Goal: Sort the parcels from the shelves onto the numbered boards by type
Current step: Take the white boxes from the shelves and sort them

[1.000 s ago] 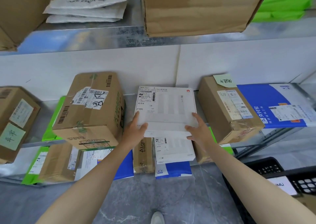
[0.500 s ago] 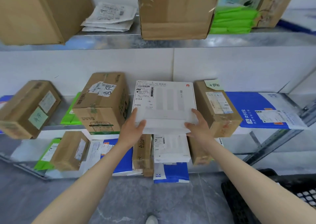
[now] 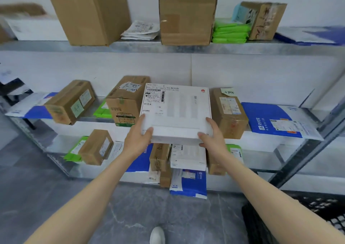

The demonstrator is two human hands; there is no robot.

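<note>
The left hand (image 3: pixel 139 138) and right hand (image 3: pixel 211 138) grip the near corners of a flat white box (image 3: pixel 176 111), thumbs on top and fingers curled beneath. The box sits at the front of the middle shelf (image 3: pixel 261 141), between a taped brown carton (image 3: pixel 127 102) on its left and a labelled brown carton (image 3: pixel 228 113) on its right. A blue mailer (image 3: pixel 270 120) lies farther right.
</note>
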